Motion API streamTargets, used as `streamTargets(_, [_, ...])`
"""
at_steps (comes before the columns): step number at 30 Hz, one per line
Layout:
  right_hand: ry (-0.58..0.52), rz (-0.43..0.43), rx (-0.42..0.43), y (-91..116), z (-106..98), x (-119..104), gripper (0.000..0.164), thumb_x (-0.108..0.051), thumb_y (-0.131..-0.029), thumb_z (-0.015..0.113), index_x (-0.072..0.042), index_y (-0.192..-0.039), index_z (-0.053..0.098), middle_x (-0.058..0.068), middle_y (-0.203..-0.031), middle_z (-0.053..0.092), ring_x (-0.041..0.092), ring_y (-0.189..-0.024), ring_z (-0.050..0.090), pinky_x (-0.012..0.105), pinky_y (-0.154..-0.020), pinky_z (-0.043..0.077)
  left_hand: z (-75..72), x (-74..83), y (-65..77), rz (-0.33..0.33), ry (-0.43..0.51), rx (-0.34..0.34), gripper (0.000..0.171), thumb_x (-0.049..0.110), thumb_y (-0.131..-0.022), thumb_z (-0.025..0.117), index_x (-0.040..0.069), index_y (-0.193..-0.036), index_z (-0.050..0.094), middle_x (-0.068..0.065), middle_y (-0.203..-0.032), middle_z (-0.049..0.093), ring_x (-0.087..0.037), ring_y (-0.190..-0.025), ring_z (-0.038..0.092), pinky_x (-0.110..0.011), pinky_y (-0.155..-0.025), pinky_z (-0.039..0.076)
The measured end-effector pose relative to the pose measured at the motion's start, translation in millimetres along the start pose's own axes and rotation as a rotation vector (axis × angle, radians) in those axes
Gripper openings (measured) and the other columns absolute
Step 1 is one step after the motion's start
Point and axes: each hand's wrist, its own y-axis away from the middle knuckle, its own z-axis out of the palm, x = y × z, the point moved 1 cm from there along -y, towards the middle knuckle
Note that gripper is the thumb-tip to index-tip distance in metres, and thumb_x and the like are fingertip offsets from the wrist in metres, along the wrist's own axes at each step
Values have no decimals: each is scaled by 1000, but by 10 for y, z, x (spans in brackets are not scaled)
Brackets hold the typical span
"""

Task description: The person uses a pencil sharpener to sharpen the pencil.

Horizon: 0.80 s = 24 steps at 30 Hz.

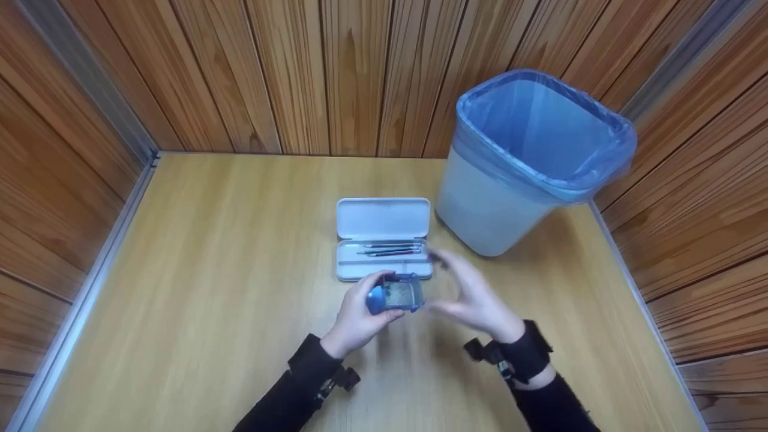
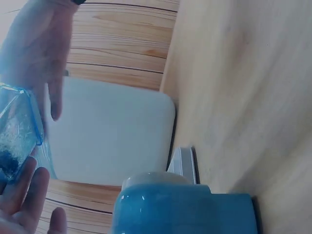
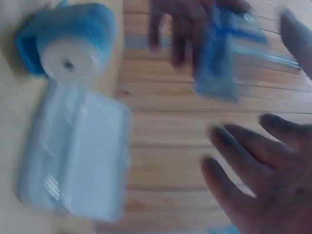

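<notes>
My left hand grips a clear blue shavings drawer, its fingers and thumb along the sides. Dark bits lie inside the drawer in the left wrist view. Below it, a blue pencil sharpener stands on the table; in the head view the hand and drawer partly cover it. Its pale round face with a small hole shows on the sharpener in the right wrist view. My right hand is just right of the drawer, fingers spread and blurred, holding nothing.
An open white pencil case with several pencils in it lies just beyond my hands. At the back right stands a whitish bin with a blue bag liner. Wooden walls bound the table at the back and sides.
</notes>
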Motion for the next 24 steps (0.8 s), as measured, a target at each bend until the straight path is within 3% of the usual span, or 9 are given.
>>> streamTargets(4, [258, -154, 424, -248, -568, 62, 53, 0, -66, 67, 7, -117, 51, 25, -120, 55, 36, -114, 49, 40, -104, 34, -120, 169, 65, -50, 10, -3, 61, 15, -75, 72, 3, -129, 44, -15, -128, 53, -30, -119, 50, -49, -101, 37])
streamTargets(5, [316, -140, 508, -315, -734, 98, 47, -4, -71, 66, 7, -115, 52, 25, -120, 55, 37, -114, 48, 40, -107, 31, -148, 215, 80, -52, 6, -3, 60, 13, -76, 72, 2, -128, 44, -16, -127, 53, -31, -119, 50, -49, -101, 37])
streamTargets(7, [421, -66, 596, -422, -1047, 209, 39, -17, -80, 62, 3, -112, 55, 24, -118, 57, 37, -115, 49, 43, -107, 30, -193, 299, 111, -47, -12, 0, 58, 8, -75, 71, -2, -127, 45, -18, -126, 54, -33, -118, 50, -49, -101, 38])
streamTargets(10, [540, 104, 538, -468, -1389, 447, 51, -45, -86, 54, -1, -110, 59, 21, -115, 60, 38, -114, 49, 48, -105, 28, -217, 284, 159, -26, -17, 18, 57, 6, -75, 70, -2, -126, 46, -18, -124, 55, -32, -118, 51, -48, -100, 38])
streamTargets(12, [603, 157, 468, -441, -1512, 628, 55, -52, -87, 47, -2, -102, 63, 21, -105, 64, 38, -105, 52, 51, -100, 30, -229, 258, 187, -10, -17, 31, 56, 5, -75, 70, -2, -126, 46, -19, -124, 56, -33, -117, 51, -49, -100, 38])
streamTargets(15, [656, 108, 464, -390, -1569, 816, 64, -56, -89, 38, 2, -79, 64, 21, -77, 63, 38, -79, 54, 52, -88, 34, -246, 219, 219, 3, -8, 47, 57, 5, -74, 71, -2, -125, 47, -20, -122, 56, -33, -114, 53, -49, -97, 40])
streamTargets(18, [684, -3, 550, -394, -1534, 893, 72, -60, -89, 33, 2, -59, 55, 18, -57, 53, 34, -58, 45, 49, -76, 36, -261, 188, 231, -5, -7, 55, 57, 6, -75, 71, -2, -126, 46, -20, -122, 56, -33, -112, 55, -49, -95, 42])
streamTargets(21, [700, -83, 660, -437, -1445, 871, 74, -62, -87, 35, 1, -50, 46, 15, -47, 44, 30, -49, 36, 48, -65, 34, -268, 164, 242, -20, -4, 51, 57, 8, -75, 70, -2, -126, 46, -21, -122, 56, -34, -110, 55, -49, -95, 43])
streamTargets(24, [714, -104, 756, -462, -1327, 756, 74, -62, -86, 40, -1, -44, 40, 13, -42, 37, 26, -44, 30, 46, -58, 31, -256, 128, 244, -23, -14, 48, 56, 9, -75, 71, -3, -125, 46, -22, -121, 55, -35, -110, 54, -51, -94, 43])
